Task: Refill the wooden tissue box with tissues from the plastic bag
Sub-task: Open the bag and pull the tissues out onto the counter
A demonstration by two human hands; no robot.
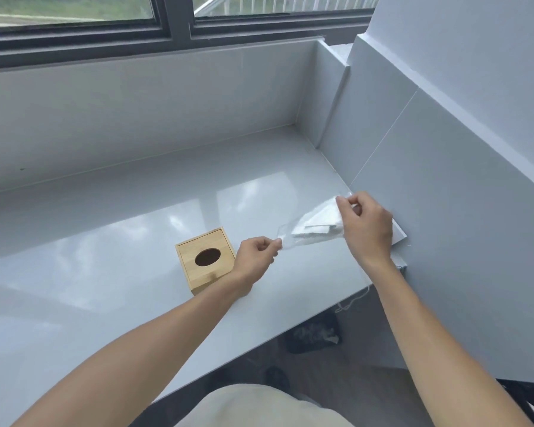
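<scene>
A square wooden tissue box with a dark oval hole in its lid stands on the glossy white counter; my left wrist hides its right corner. Just right of it, a clear plastic bag with folded white tissues inside is held above the counter. My left hand pinches the bag's lower left corner. My right hand pinches its upper right edge. The bag is stretched slanting between both hands.
The counter ends at a white tiled wall on the right and a low wall under a window at the back. Below the counter's front edge lies dark floor with a black item and a white cord.
</scene>
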